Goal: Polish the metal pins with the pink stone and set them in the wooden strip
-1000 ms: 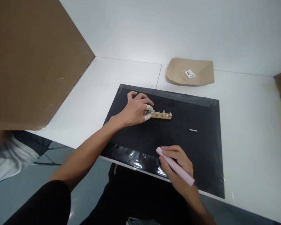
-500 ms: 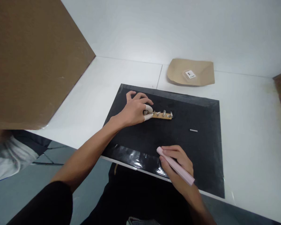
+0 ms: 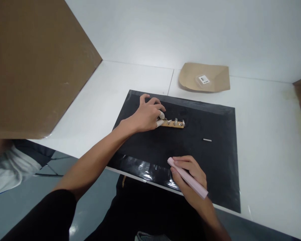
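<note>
On the black mat point(image 3: 145, 144) lies a narrow yellowish strip point(image 3: 172, 124) with several small metal pieces standing on it. My left hand point(image 3: 150, 115) is at the strip's left end, its thumb and index finger, both in white finger covers, closed around that end; the other fingers are raised and bent. What exactly sits between the fingertips is hidden. In my right hand point(image 3: 192, 174), near the mat's front edge, is a long pale pink bar point(image 3: 189, 179), slanting with its upper end to the left. A short thin metal rod point(image 3: 207, 140) rests on the mat right of the strip.
A brown paper tray point(image 3: 218, 78) with a small clear, labelled packet point(image 3: 204, 79) is at the back of the white table point(image 3: 268, 134). A large brown board point(image 3: 40, 67) stands at the left. Part of another person's pale clothing point(image 3: 12, 167) shows at the lower left.
My left hand has shifted slightly to the right along the strip, and its raised fingers have moved a little up. My right hand and the pink bar have hardly moved.
</note>
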`<state>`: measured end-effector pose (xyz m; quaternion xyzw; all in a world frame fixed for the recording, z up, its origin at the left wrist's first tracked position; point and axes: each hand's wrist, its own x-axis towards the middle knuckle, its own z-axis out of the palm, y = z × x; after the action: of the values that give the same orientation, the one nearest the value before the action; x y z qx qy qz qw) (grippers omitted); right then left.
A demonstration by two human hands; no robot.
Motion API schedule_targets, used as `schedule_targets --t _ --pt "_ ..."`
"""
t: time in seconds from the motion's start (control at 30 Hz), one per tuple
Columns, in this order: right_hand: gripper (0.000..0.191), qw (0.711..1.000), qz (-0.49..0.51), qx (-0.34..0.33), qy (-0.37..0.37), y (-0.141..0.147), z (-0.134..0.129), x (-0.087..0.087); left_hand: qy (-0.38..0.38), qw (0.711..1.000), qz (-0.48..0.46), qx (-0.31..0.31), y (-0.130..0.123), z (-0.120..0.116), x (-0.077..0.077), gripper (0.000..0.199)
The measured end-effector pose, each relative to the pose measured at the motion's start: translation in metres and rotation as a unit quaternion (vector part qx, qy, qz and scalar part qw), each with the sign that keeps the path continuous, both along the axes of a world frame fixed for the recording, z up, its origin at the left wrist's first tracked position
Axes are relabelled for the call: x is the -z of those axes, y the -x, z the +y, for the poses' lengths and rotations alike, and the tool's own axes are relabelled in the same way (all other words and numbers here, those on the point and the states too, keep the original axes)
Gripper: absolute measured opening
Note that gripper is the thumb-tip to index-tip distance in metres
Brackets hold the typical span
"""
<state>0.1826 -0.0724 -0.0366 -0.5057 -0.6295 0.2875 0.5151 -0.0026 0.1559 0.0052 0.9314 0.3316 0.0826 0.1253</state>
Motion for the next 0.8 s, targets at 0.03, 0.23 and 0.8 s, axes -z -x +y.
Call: schedule_targets --t 0.03,0.23,0.8 --pt "0.026 1.0 0.0 0.0 -0.002 0.0 0.0 0.0 0.01 1.0 0.004 0.002 -0.001 0.002 -0.001 0.013" --pt "0.026 1.0 0.003 0.002 0.0 0.001 0.0 0.001 0.095 0.995 0.04 0.012 -0.014 0.024 -0.012 0.009" --pt "0.026 1.0 -0.007 0.0 0.006 0.0 0.0 -0.003 0.062 0.97 -0.129 -0.198 0.078 -0.038 0.011 0.012"
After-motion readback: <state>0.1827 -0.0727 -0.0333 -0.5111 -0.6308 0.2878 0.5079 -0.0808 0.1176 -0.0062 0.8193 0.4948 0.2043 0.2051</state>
